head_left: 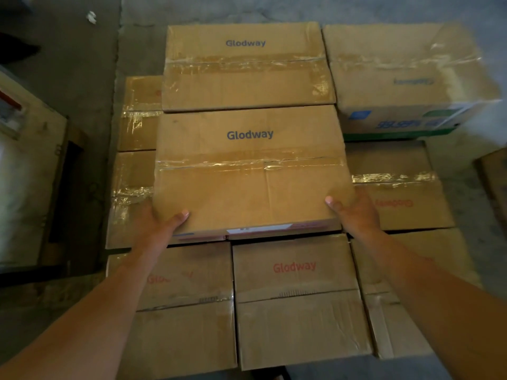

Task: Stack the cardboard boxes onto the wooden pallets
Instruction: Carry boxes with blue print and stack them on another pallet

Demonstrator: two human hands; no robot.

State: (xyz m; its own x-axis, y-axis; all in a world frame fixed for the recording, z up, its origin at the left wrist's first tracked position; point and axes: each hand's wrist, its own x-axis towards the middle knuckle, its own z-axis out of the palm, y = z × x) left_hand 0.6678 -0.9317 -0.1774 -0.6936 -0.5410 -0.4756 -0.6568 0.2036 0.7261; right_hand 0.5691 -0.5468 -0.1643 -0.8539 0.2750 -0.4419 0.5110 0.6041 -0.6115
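A taped cardboard box [248,171] printed "Glodway" in blue lies on top of a lower layer of boxes. My left hand [160,224] grips its near left corner, thumb on the top face. My right hand [354,211] grips its near right corner the same way. Just behind it, a second blue-print box [247,67] sits in the same upper layer. A third upper box [408,78] lies at the back right, its print upside down. The lower layer shows red-print boxes, one [297,300] directly below my arms. No pallet wood is visible under the stack.
Grey concrete floor [82,78] surrounds the stack. A pale crate or carton [24,171] stands at the left edge, close to the stack. Another carton corner [493,176] shows at the right edge. A scrap of white paper [92,17] lies on the floor far left.
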